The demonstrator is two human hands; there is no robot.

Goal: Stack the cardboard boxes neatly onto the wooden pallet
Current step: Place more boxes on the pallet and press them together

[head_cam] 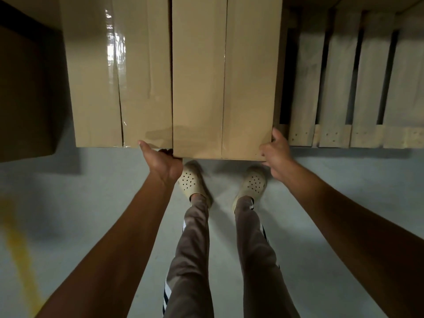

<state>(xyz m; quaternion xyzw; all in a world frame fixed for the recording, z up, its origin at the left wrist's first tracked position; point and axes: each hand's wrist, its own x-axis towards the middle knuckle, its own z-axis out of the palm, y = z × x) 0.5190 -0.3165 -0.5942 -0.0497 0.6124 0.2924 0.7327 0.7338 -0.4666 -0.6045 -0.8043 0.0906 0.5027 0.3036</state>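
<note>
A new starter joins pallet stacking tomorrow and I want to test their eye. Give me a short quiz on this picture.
1. True or false: the left hand and right hand hold the same cardboard box.
2. The pallet shows bare slats on the held box's: A) left B) right C) neither side.
3. Fill in: the neighbouring box sits on its ____ side.
Key: 1 true; 2 B; 3 left.

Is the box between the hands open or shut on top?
Shut: on the cardboard box, both top flaps lie flat, meeting along the centre seam.
</note>
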